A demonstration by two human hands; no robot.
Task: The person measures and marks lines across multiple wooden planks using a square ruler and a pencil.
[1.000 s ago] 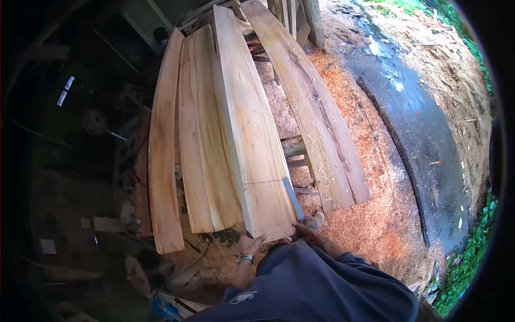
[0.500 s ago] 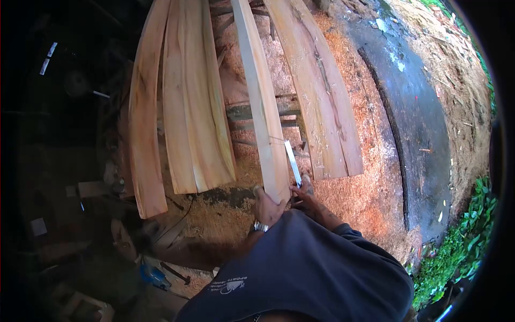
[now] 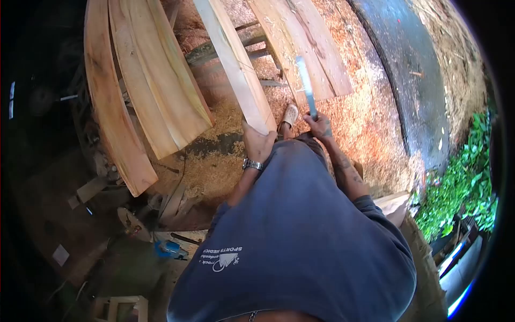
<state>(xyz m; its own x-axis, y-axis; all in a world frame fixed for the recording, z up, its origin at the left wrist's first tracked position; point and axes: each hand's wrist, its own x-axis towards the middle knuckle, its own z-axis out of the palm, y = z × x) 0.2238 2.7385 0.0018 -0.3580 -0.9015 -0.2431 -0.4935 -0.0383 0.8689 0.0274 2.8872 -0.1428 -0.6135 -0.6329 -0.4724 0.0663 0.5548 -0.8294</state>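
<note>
My left hand (image 3: 258, 144), with a watch on its wrist, is closed on the near end of a narrow wooden board (image 3: 228, 56). The board runs away from me, and thin lines cross its upper face. To the right of this board, my right hand (image 3: 320, 125) grips one end of a flat, straight metal strip like a ruler (image 3: 306, 83). The strip points upward, apart from the narrow board and in front of a wide plank (image 3: 330, 70). Motion blurs its far part.
Two more planks, one wide (image 3: 150, 75) and one narrower (image 3: 110, 102), lie to the left. Wood supports (image 3: 214, 51) stand beneath the boards. Shavings (image 3: 214, 166) cover the ground. A blue power tool (image 3: 170, 249) lies at lower left. A dark sheet (image 3: 413, 80) and green plants (image 3: 456, 182) are at right.
My right hand has drawn the metal strip away from the narrow board, to the right and upward. My left hand stays at the board's end. The view has shifted, showing more of my shirt.
</note>
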